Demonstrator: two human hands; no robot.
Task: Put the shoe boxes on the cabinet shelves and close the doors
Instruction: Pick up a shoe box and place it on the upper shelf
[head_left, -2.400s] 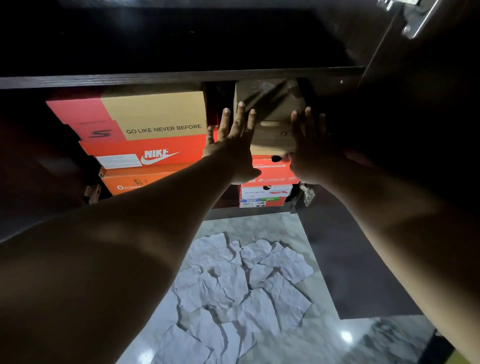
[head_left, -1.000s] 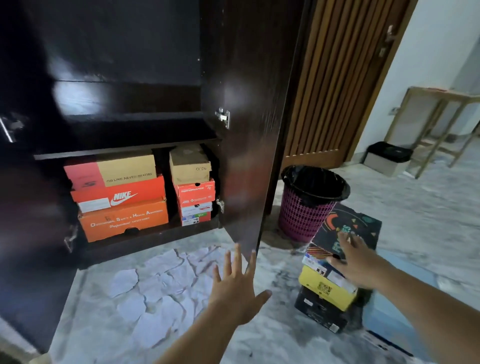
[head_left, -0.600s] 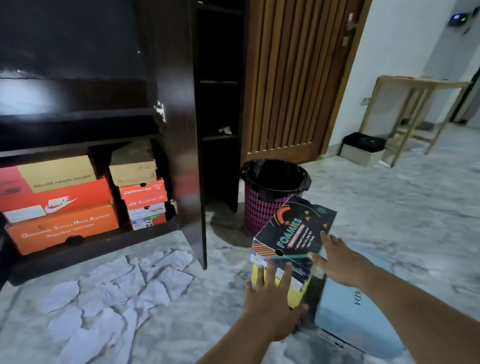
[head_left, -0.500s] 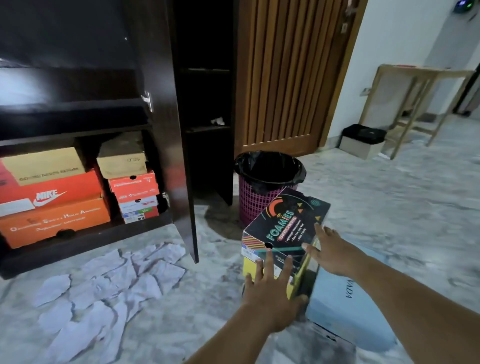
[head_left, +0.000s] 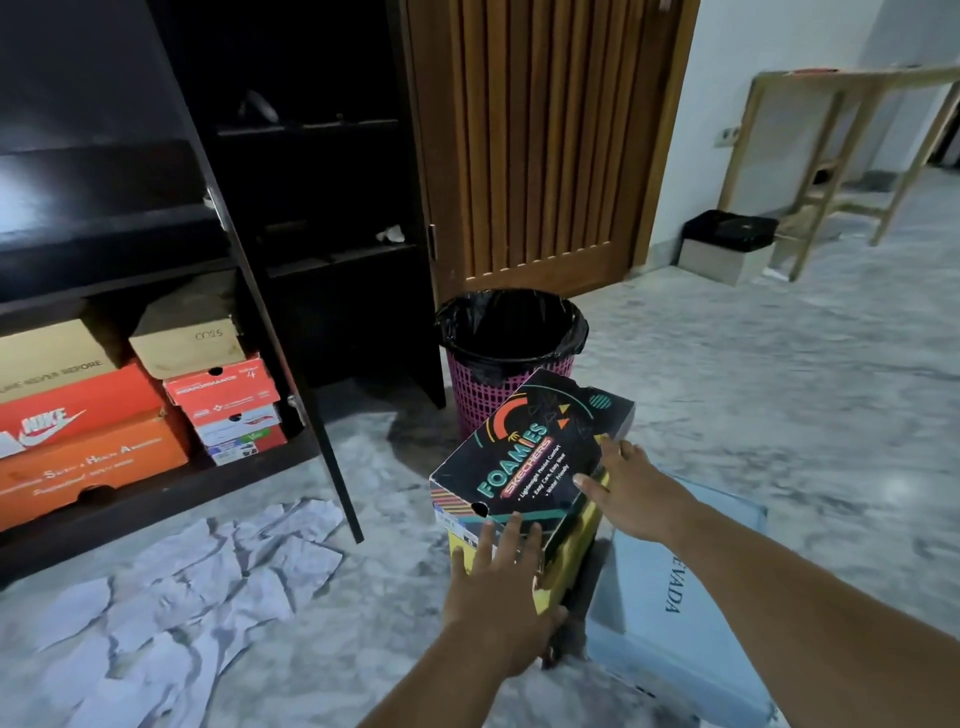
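Note:
A black Foamies shoe box (head_left: 524, 452) tops a stack on the floor, above a yellow box (head_left: 571, 566). My left hand (head_left: 498, 587) presses straight fingers against the near end of the stack. My right hand (head_left: 636, 493) lies with fingers spread on the black box's right edge. A pale blue box (head_left: 675, 613) lies beside the stack, under my right arm. The dark cabinet (head_left: 130, 228) stands open at left; its bottom shelf holds a tan and red box (head_left: 47, 358), a Nike box (head_left: 78, 410), an orange box (head_left: 88, 462), and a tan box (head_left: 187, 343) over smaller red boxes (head_left: 223, 389).
The open cabinet door (head_left: 291, 332) juts out edge-on between the shelf and the stack. A pink bin with a black liner (head_left: 511, 343) stands just behind the boxes. Crumpled white paper (head_left: 182, 587) covers the floor at left. A slatted wooden door, a wooden table and a black-lidded box (head_left: 727, 244) are behind.
I pushed a tan box onto the shelf, drew back and turned right to the floor stack. Both hands came down onto the black box, which now sits a little closer.

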